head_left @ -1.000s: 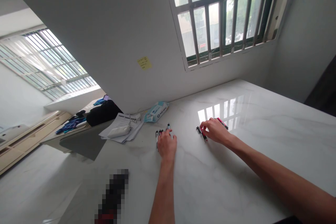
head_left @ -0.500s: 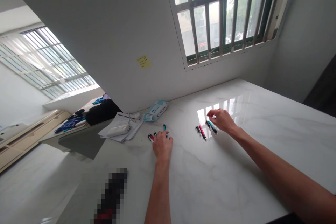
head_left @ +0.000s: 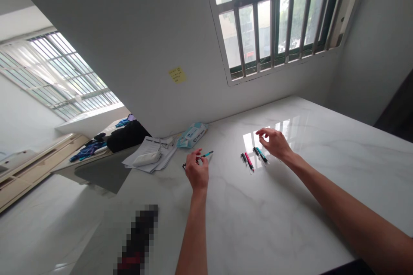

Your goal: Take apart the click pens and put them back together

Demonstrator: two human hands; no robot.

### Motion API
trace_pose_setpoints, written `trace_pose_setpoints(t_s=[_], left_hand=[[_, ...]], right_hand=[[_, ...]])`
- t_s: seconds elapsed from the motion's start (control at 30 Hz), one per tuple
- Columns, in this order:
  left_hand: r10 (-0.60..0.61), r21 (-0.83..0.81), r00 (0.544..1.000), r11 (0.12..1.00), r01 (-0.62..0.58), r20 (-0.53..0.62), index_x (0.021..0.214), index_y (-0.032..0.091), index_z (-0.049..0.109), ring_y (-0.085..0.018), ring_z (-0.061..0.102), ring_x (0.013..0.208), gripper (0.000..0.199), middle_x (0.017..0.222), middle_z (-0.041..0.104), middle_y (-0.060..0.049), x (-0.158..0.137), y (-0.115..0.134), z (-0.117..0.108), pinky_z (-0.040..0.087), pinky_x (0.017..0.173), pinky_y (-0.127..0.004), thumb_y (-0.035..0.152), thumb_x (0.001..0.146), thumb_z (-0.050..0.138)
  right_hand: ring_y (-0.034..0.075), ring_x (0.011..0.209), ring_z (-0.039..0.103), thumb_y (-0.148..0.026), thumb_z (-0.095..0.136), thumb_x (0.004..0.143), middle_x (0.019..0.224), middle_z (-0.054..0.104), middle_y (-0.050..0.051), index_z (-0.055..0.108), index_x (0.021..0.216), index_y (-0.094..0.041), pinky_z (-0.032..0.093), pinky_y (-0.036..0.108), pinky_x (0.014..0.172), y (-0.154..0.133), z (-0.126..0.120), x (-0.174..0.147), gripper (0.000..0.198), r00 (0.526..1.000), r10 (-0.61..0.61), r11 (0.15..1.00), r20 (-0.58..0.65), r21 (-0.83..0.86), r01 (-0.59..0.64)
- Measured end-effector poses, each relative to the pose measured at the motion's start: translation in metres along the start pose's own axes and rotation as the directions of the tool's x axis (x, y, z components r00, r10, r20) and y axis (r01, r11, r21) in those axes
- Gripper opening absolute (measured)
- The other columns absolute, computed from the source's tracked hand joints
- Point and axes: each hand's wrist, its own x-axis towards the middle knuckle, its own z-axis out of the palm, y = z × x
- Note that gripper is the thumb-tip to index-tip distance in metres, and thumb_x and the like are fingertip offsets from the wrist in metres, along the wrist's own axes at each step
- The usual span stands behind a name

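My left hand (head_left: 196, 174) is closed on a teal and black pen (head_left: 206, 154), whose tip points right and slightly away. Dark pen ends (head_left: 184, 166) show at that hand's left edge, mostly hidden behind it. Over the table to the right, my right hand (head_left: 274, 142) hovers with nothing in it, thumb and fingers apart. Just left of it lie a teal pen (head_left: 261, 155) and a black pen (head_left: 256, 153) side by side. A pink pen (head_left: 249, 161) and another black pen (head_left: 243, 157) rest further left.
A blue and white wipes pack (head_left: 192, 135) lies by the wall. Papers (head_left: 151, 154) with a white device (head_left: 147, 159) on top are at the left. The white marbled table (head_left: 245, 219) runs to the barred window wall. A pixelated dark object (head_left: 138, 236) is at lower left.
My left hand has lifted slightly with the teal and black pen, which has turned from upright in view to slanting right. My right hand's fingers have spread, and it has moved slightly right.
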Motion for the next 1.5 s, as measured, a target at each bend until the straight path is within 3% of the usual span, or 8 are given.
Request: trace_pose_setpoints(t_s=[0.13, 0.27, 0.4, 0.57, 0.7, 1.0, 1.2, 1.5], left_hand=[[0.03, -0.177, 0.992, 0.983, -0.052, -0.125, 0.122, 0.022, 0.07, -0.017, 0.066, 0.09, 0.033, 0.108, 0.07, -0.007, 0.005, 0.023, -0.012, 0.055, 0.083, -0.03, 0.018, 0.09, 0.059], [-0.062, -0.224, 0.997, 0.972, 0.071, 0.047, 0.146, 0.024, 0.051, -0.015, 0.068, 0.093, 0.055, 0.126, 0.065, -0.009, -0.004, 0.04, -0.011, 0.057, 0.088, -0.029, 0.019, 0.092, 0.058], [0.079, -0.268, 0.986, 0.963, -0.036, 0.15, 0.156, 0.029, 0.045, -0.014, 0.066, 0.09, 0.068, 0.126, 0.062, -0.008, -0.022, 0.055, 0.0, 0.057, 0.091, -0.031, 0.014, 0.091, 0.06], [0.386, -0.347, 0.856, 0.899, -0.266, 0.345, 0.161, 0.036, 0.039, -0.015, 0.067, 0.099, 0.079, 0.135, 0.059, -0.008, -0.047, 0.072, 0.01, 0.058, 0.089, -0.029, 0.007, 0.09, 0.058], [0.453, -0.395, 0.809, 0.867, -0.303, 0.375, 0.162, 0.037, 0.037, -0.018, 0.067, 0.105, 0.079, 0.137, 0.059, -0.009, -0.056, 0.082, 0.013, 0.059, 0.091, -0.031, 0.007, 0.092, 0.058], [0.339, -0.405, 0.873, 0.895, -0.185, 0.35, 0.16, 0.031, 0.041, -0.017, 0.069, 0.096, 0.07, 0.126, 0.066, -0.008, -0.058, 0.083, 0.017, 0.059, 0.09, -0.034, 0.017, 0.095, 0.063], [0.161, -0.315, 0.866, 0.949, -0.005, 0.474, 0.128, 0.029, 0.064, -0.022, 0.074, 0.094, 0.031, 0.103, 0.077, -0.003, -0.056, 0.083, 0.015, 0.056, 0.088, -0.034, 0.031, 0.097, 0.067], [0.088, -0.358, 0.847, 0.925, 0.126, 0.525, 0.108, 0.023, 0.072, -0.015, 0.067, 0.067, 0.024, 0.093, 0.078, -0.003, -0.056, 0.083, 0.019, 0.049, 0.07, -0.027, 0.039, 0.103, 0.054]], right_hand=[[0.022, 0.086, 0.07, -0.016, 0.058, 0.093, 0.099, 0.079, 0.005, 0.076, 0.108, -0.023, 0.055, 0.037, 0.082, -0.01, 0.002, -0.003, 0.024, 0.997, -0.046, 0.997, 0.057, 0.064, 0.042], [0.023, 0.092, 0.068, -0.021, 0.058, 0.098, 0.104, 0.077, 0.007, 0.073, 0.11, -0.023, 0.053, 0.037, 0.084, -0.037, 0.003, -0.01, 0.019, 0.985, -0.098, 0.986, 0.144, 0.145, 0.078], [0.023, 0.093, 0.065, -0.042, 0.056, 0.106, 0.095, 0.074, 0.007, 0.067, 0.096, -0.023, 0.05, 0.036, 0.082, -0.073, 0.002, -0.021, 0.024, 0.961, -0.153, 0.969, 0.231, 0.224, 0.101], [0.019, 0.073, 0.056, -0.057, 0.054, 0.105, 0.074, 0.063, 0.003, 0.055, 0.078, -0.023, 0.041, 0.031, 0.069, -0.093, 0.003, -0.03, 0.045, 0.945, -0.169, 0.967, 0.28, 0.234, 0.104], [0.017, 0.066, 0.052, -0.054, 0.052, 0.107, 0.069, 0.06, 0.002, 0.054, 0.071, -0.022, 0.035, 0.03, 0.063, -0.088, 0.006, -0.029, 0.048, 0.947, -0.119, 0.98, 0.299, 0.187, 0.064], [0.012, 0.051, 0.04, -0.052, 0.05, 0.105, 0.054, 0.049, -0.003, 0.046, 0.062, -0.022, 0.028, 0.029, 0.056, -0.083, 0.009, -0.027, 0.053, 0.953, -0.06, 0.961, 0.296, 0.277, -0.026], [0.012, 0.052, 0.034, -0.067, 0.052, 0.1, 0.052, 0.04, -0.005, 0.04, 0.059, -0.022, 0.026, 0.029, 0.054, -0.077, 0.014, -0.025, 0.062, 0.968, 0.021, 0.945, 0.25, 0.312, -0.101], [0.015, 0.063, 0.056, -0.055, 0.068, 0.094, 0.068, 0.066, -0.001, 0.066, 0.077, -0.021, 0.04, 0.028, 0.059, -0.071, 0.018, -0.023, 0.037, 0.943, 0.053, 0.834, 0.328, 0.505, -0.222]])
